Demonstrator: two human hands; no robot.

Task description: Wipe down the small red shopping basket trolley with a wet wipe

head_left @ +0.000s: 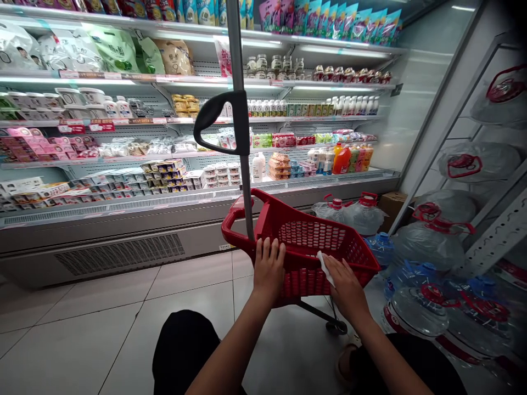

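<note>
A red plastic shopping basket (317, 230) on wheels stands in front of me, with slotted walls and a tall grey pole (235, 49) carrying a black handle (222, 123). My left hand (269, 269) lies against the basket's near upper edge close to the pole, fingers stretched out and slightly apart; its thumb is hidden. Farther along the same near side, my right hand (348, 288) presses a folded white tissue (325, 267) against the rim, fingers together over it. Part of the tissue is hidden under the palm. The basket's inner floor is mostly out of sight.
An open refrigerated display (123, 236) with several shelves of packaged goods runs behind the basket. Large water bottles (415, 310) crowd the floor at right, beside a metal rack (494, 236). My knee (185, 351) is at lower left, above pale floor tiles (102, 329).
</note>
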